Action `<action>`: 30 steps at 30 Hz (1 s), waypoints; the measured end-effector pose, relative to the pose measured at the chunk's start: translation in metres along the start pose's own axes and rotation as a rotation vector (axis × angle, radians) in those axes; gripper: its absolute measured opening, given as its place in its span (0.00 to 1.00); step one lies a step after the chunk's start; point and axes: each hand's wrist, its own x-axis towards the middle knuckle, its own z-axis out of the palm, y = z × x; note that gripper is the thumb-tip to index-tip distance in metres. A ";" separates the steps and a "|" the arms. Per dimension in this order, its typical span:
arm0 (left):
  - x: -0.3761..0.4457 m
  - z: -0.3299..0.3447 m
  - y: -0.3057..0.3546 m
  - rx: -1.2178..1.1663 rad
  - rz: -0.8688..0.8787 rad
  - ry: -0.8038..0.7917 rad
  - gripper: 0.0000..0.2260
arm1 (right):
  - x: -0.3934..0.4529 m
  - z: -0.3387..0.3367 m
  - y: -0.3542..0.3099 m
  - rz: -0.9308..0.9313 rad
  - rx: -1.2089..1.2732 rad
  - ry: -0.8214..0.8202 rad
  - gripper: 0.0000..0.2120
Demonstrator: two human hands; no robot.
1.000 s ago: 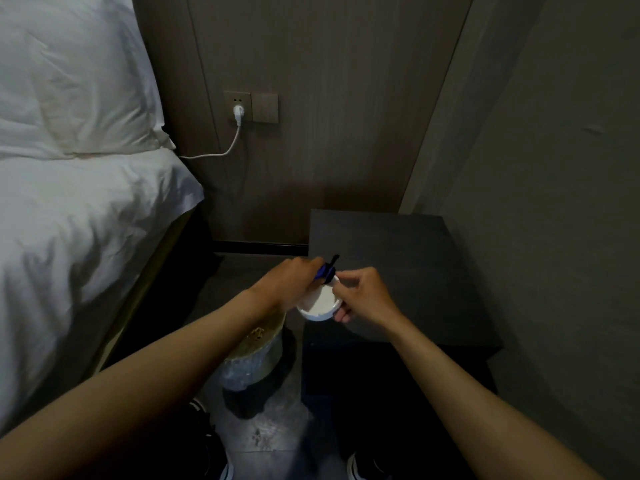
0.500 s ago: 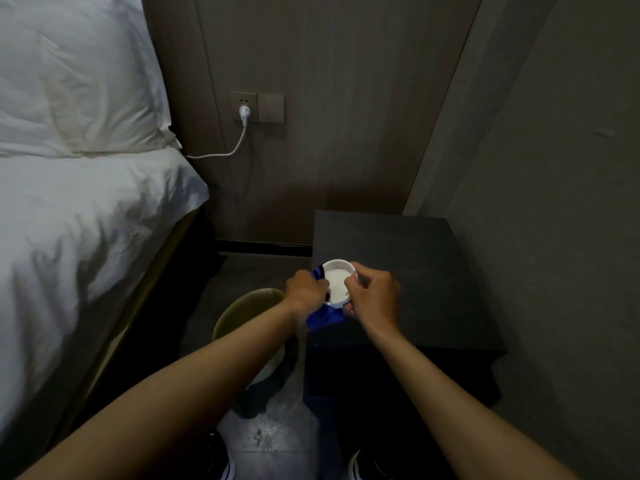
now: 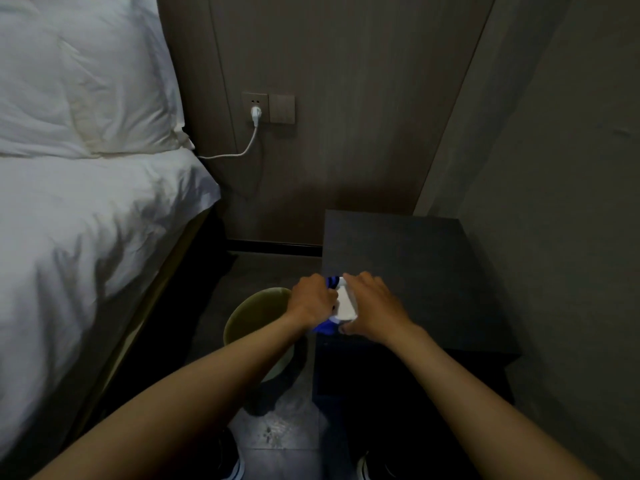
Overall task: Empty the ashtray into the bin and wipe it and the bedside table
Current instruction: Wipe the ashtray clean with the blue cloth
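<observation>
Two hands (image 3: pixel 313 299) (image 3: pixel 375 306), one ashtray (image 3: pixel 346 304), one bin (image 3: pixel 249 317).

The ashtray (image 3: pixel 346 304) is mostly hidden between the left hand (image 3: pixel 312 299) and right hand (image 3: pixel 375 304), and the bin (image 3: pixel 242 315) beside it is part-covered by the left forearm

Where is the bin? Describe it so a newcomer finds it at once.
Start at the white-sheeted bed on the left and the dark square bedside table on the right. On the floor between them, against the table's left side, stands the round olive-green bin, under the left hand. It is the only round open container on the floor.
</observation>
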 end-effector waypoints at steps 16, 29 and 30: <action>0.005 -0.008 0.012 -0.739 -0.128 -0.252 0.23 | 0.002 0.013 0.002 0.114 0.504 0.289 0.35; 0.007 -0.008 0.017 -1.345 -0.304 -0.510 0.24 | -0.004 -0.015 0.001 0.215 1.070 0.060 0.32; 0.006 -0.010 0.018 -1.353 -0.310 -0.526 0.24 | -0.002 -0.014 0.001 0.223 1.082 0.046 0.34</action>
